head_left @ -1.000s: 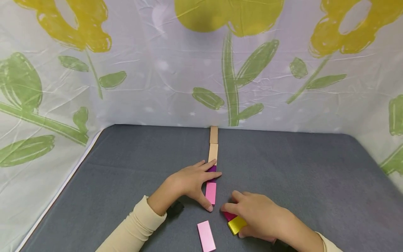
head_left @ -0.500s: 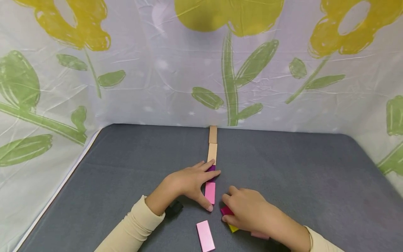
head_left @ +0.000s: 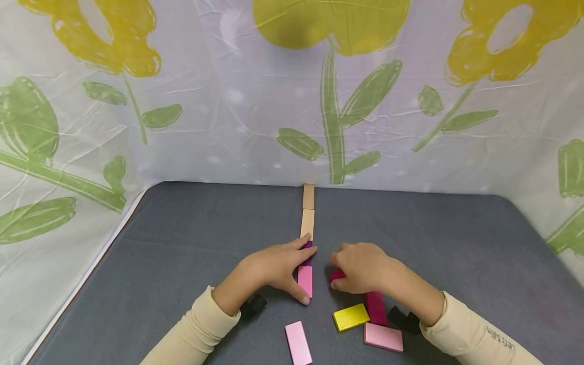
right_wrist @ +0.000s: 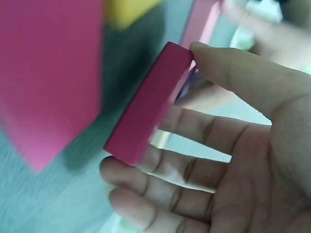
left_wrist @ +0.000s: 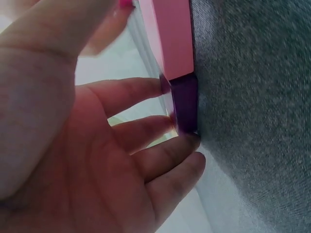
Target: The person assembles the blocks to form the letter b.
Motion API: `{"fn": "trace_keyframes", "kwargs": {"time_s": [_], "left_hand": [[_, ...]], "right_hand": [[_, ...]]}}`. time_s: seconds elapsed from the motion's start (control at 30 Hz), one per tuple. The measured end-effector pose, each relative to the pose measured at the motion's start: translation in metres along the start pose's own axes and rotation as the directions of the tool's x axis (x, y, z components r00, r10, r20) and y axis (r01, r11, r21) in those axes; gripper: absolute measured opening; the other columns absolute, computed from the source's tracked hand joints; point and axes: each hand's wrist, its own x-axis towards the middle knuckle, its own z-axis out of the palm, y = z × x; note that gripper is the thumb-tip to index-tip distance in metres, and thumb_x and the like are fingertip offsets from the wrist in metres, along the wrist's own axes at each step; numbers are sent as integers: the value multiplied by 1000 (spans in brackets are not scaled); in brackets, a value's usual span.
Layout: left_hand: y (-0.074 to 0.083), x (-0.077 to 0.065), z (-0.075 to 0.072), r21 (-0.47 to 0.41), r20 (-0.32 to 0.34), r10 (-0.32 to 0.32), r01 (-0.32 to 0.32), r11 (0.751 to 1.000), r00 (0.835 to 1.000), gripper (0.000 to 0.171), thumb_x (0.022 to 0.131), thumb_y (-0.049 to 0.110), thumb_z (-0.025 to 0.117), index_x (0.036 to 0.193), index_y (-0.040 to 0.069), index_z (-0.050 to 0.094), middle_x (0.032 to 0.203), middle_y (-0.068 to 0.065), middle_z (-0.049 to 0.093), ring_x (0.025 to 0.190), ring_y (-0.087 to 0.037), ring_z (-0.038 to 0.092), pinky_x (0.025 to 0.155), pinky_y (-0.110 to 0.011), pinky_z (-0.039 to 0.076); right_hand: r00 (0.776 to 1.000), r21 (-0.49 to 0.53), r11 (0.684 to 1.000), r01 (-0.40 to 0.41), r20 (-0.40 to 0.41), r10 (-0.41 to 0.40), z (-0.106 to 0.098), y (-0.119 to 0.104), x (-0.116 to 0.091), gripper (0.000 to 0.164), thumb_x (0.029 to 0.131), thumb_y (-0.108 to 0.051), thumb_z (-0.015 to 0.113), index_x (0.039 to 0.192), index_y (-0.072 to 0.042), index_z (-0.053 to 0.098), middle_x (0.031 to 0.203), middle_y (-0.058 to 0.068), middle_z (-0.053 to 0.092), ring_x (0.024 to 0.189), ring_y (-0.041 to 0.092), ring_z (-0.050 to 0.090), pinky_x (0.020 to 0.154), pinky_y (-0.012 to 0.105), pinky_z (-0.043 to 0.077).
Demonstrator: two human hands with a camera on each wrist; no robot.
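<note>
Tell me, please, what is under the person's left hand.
Under the left hand, parts of the purple block show around the fingers, and most of the pink block shows beside the thumb. In the head view, whatever lies directly behind the hand is covered.

Cream sleeves (head_left: 193, 327) (dark lettering (head_left: 500, 337) on the right), small black wrist pieces (head_left: 403, 320).

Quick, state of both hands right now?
Left hand: open, touching the purple block.
Right hand: closed, holding a magenta block.
</note>
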Motion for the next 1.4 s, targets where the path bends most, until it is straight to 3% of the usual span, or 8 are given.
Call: {"fn": "trace_keyframes", "kwargs": {"time_s": [0.2, 0.43, 0.67, 1.0, 1.4], "left_hand": [[1, 0, 1, -13, 4, -16, 16, 1000, 1000, 105, 71, 50, 89, 154, 9, 40, 166, -11, 17, 147, -26, 29, 113, -44, 32], [0, 1, 0, -21, 8, -11, 11, 1000, 1000, 105, 71, 49, 89, 155, 9, 39, 166, -10, 16, 146, -26, 30, 114, -44, 32], [1, 1, 0, -27, 0, -4, 4, 1000, 1000, 109, 71, 48, 89, 156, 6, 35, 166, -11, 16, 146, -26, 30, 114, -42, 31], [-1, 3, 0, -19, -5, 1, -1, 1000, 1000, 108, 71, 49, 89, 154, 4, 37, 165, -13, 18, 146, -26, 31, 115, -43, 30], [-1, 3, -1, -13, -5, 11, -11, 1000, 1000, 110, 71, 49, 90, 154, 2, 35, 165, -14, 17, 147, -26, 28, 115, -42, 30]], "right_hand": [[1000, 52, 998, -19, -17, 20, 0, 18, 14, 36, 85, -31, 80, 107, -3, 73, 87, 6, 63, 74, 21, 59, 69, 42, 55], [996, 88, 996, -33, -81, 41, 0, 29, 27, 32, 86, -32, 81, 101, -5, 72, 78, 1, 55, 68, 17, 52, 61, 34, 47], [989, 175, 983, 57, -143, -32, 0, 50, 42, 22, 87, -22, 80, 76, -11, 63, 66, -2, 47, 64, 14, 45, 58, 29, 38], [981, 172, 981, 91, -188, -58, -3, 61, 60, 9, 86, -7, 79, 91, -4, 72, 84, 4, 64, 79, 20, 56, 75, 41, 51], [967, 176, 980, 98, -249, -52, -3, 58, 72, 10, 89, -13, 77, 94, -6, 74, 83, 2, 65, 78, 19, 57, 75, 41, 51]]}}
